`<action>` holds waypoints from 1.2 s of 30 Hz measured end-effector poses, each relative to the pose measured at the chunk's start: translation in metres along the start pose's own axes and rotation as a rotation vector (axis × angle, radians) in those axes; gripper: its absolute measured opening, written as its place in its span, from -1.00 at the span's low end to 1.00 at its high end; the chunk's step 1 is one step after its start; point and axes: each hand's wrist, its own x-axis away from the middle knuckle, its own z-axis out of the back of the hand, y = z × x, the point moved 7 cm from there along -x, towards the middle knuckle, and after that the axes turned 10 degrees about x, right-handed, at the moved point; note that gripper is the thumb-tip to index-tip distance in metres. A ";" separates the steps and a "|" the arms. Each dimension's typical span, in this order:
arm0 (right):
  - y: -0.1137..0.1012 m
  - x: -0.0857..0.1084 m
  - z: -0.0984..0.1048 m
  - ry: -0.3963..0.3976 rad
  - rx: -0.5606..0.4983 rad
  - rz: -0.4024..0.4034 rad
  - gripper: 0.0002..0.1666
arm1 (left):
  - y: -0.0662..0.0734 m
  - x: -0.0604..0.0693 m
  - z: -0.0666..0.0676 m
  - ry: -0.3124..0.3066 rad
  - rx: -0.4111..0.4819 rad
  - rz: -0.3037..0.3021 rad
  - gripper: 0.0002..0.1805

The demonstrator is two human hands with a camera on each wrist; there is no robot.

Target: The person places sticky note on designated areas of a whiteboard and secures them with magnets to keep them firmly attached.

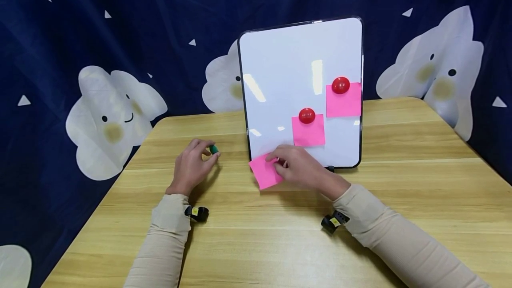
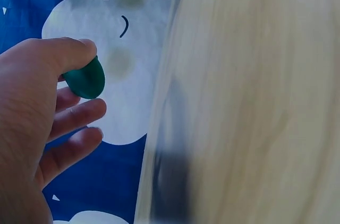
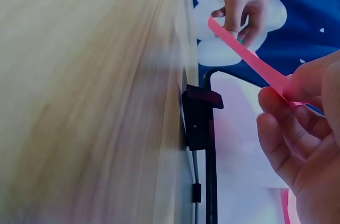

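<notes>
Between thumb and finger my left hand [image 1: 193, 163] pinches a small green round magnet [image 2: 89, 79], held over the table left of the whiteboard. My right hand [image 1: 298, 166] pinches a pink sticky note [image 1: 265, 173] by its edge, in front of the whiteboard's lower left corner. The note is seen almost edge-on in the right wrist view. Upright on the table stands the whiteboard [image 1: 280, 70] with a black frame. Two more pink notes are on it: a lower note [image 1: 309, 134] under a red magnet [image 1: 306, 115], and a right-hand note [image 1: 343, 105] under another red magnet [image 1: 341, 85].
The wooden table [image 1: 248, 243] spreads under both arms. A black stand clip [image 3: 199, 118] supports the board's lower edge. Behind the table hangs a dark blue curtain [image 1: 168, 8] with white clouds and triangles.
</notes>
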 end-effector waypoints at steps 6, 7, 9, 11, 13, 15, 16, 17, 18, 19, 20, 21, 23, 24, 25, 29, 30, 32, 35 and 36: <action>0.002 0.000 0.002 0.013 0.002 -0.002 -0.74 | 0.004 -0.002 -0.001 0.004 0.079 -0.060 -0.66; 0.002 0.000 0.003 0.019 0.003 0.000 -0.74 | 0.005 -0.002 -0.002 0.004 0.088 -0.071 -0.66; 0.002 -0.001 0.004 0.033 0.001 0.005 -0.75 | 0.005 -0.002 -0.002 0.002 0.092 -0.087 -0.66; 0.002 -0.001 0.005 0.050 -0.001 0.013 -0.75 | 0.007 -0.002 -0.002 0.000 0.093 -0.098 -0.66; 0.002 -0.001 0.006 0.066 -0.002 0.021 -0.75 | 0.008 -0.002 -0.002 0.000 0.094 -0.106 -0.65; 0.002 -0.001 0.007 0.079 -0.003 0.026 -0.75 | 0.010 -0.003 -0.003 -0.006 0.101 -0.109 -0.65; 0.003 -0.001 0.007 0.085 -0.003 0.028 -0.75 | 0.010 -0.003 -0.003 -0.011 0.105 -0.110 -0.65; 0.003 -0.001 0.007 0.089 -0.002 0.028 -0.75 | 0.011 -0.003 -0.003 -0.015 0.109 -0.111 -0.65; 0.004 -0.001 0.008 0.093 -0.001 0.029 -0.75 | 0.011 -0.003 -0.004 -0.019 0.112 -0.110 -0.66; 0.004 -0.001 0.007 0.095 -0.001 0.030 -0.75 | 0.012 -0.003 -0.004 -0.023 0.117 -0.108 -0.66; 0.004 -0.001 0.007 0.097 0.000 0.033 -0.76 | 0.012 -0.003 -0.005 -0.028 0.122 -0.106 -0.66; 0.004 -0.001 0.007 0.099 0.001 0.035 -0.76 | 0.012 -0.003 -0.005 -0.032 0.125 -0.104 -0.66; 0.004 -0.001 0.008 0.102 -0.001 0.039 -0.76 | 0.013 -0.003 -0.005 -0.032 0.124 -0.105 -0.67; 0.004 -0.001 0.008 0.102 -0.003 0.040 -0.76 | 0.013 -0.003 -0.005 -0.031 0.126 -0.108 -0.66; 0.003 -0.001 0.009 0.101 -0.007 0.040 -0.76 | 0.014 -0.003 -0.005 -0.030 0.127 -0.111 -0.66; 0.003 -0.003 0.012 0.108 -0.020 0.039 -0.75 | 0.016 -0.003 -0.003 -0.012 0.132 -0.134 -0.64; 0.002 -0.004 0.013 0.111 -0.022 0.043 -0.74 | 0.016 -0.003 -0.003 -0.007 0.134 -0.139 -0.64; 0.003 -0.005 0.016 0.126 -0.018 0.050 -0.75 | 0.017 -0.002 -0.002 0.000 0.139 -0.149 -0.63; 0.003 -0.008 0.023 0.154 -0.009 0.055 -0.74 | 0.018 -0.002 -0.003 0.004 0.143 -0.162 -0.63; 0.004 -0.009 0.025 0.163 -0.005 0.053 -0.74 | 0.018 -0.003 -0.003 0.005 0.143 -0.164 -0.63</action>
